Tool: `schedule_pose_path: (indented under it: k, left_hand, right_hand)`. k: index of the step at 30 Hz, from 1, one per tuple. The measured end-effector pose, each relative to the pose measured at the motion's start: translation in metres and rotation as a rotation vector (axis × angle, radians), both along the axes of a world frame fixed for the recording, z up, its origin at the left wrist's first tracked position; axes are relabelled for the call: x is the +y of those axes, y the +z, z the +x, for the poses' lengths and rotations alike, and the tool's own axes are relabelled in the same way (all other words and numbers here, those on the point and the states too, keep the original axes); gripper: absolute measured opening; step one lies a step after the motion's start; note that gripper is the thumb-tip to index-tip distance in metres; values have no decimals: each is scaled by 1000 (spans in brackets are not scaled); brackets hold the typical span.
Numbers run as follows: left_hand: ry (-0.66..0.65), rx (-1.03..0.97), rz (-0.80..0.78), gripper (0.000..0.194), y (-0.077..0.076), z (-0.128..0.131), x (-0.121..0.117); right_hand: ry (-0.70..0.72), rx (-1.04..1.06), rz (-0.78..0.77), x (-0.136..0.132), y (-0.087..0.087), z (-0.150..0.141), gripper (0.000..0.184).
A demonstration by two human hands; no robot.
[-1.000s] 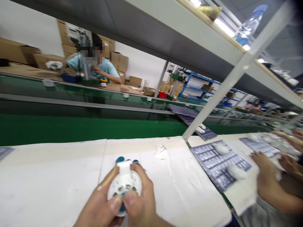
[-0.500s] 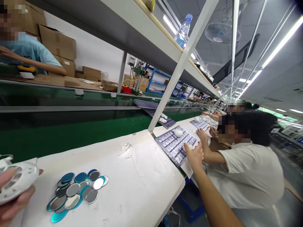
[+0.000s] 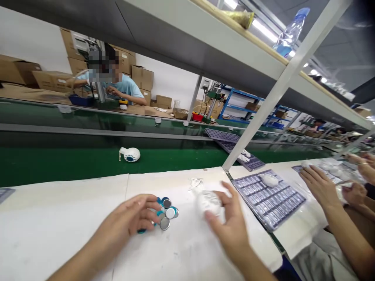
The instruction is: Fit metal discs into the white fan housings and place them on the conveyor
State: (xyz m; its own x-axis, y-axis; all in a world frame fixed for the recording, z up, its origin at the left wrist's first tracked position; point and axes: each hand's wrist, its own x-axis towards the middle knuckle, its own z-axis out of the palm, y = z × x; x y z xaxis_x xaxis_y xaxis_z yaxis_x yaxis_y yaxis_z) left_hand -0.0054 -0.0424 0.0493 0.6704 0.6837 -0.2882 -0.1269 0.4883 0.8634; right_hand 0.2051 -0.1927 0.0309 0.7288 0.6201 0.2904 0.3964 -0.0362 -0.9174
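Head view: left hand (image 3: pixel 125 218) half-curled, fingertips touching a small heap of round teal-backed mirrors (image 3: pixel 166 212); no long axis to that loose heap, and it lies straight ahead of the left hand, the nearer one; right hand (image 3: pixel 231 230) spread around a white wad of cloth (image 3: pixel 209 203), just right of the heap; white round holder (image 3: pixel 130 154) sits beyond the heap on the green conveyor belt (image 3: pixel 58 164).

Mirror-bright metal discs (image 3: pixel 165 213) with glossy teal rims lie on matt white paper (image 3: pixel 187 249), beside a smooth green conveyor belt (image 3: pixel 88 164).
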Motion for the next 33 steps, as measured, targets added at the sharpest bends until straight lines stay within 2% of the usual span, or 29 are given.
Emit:
schedule_pose_path:
  k: [2,4,6,8,11,15,18,20,23,27,30,33]
  left_hand:
    - [-51,-140,-127,30,5,3,-15]
    - [-2,-250,-215,28,8,3,-19]
    - [54,-273,-233,28,6,1,-14]
    - [114,-251,-200,29,3,-2,-5]
    - [235,-218,-158,30,-2,-5,5]
    - [222,-178,-145,35,-5,-5,4]
    - [166,-164,-105,38,-6,-5,1]
    - [142,-173,-90,37,-6,-5,0]
    - [113,-214,-78,31,-6,-6,-2]
    - [80,-257,-24,28,-6,-4,-4]
    - [99,-218,10,30,-7,-2,-7]
    - [108,-143,23,44,-9,-1,-9]
  right_hand:
    - [236,85,1,35,4,-50,81]
    - [415,119,-44,62,11,-71,74]
    - [467,12,-144,81,15,-65,44]
    - [431,-150,-305,93,13,-48,17]
    - [401,-256,-534,101,-1,-29,12]
    - [461,-243,-597,101,-17,-30,14]
    - [566,-217,-567,96,-16,-31,8]
    - [616,-152,-466,92,-11,-30,10]
    - [683,132,-229,83,-2,-30,11]
    - [773,545,19,74,8,-39,37]
    - [780,574,78,70,10,-46,35]
    - [764,478,28,66,9,-49,35]
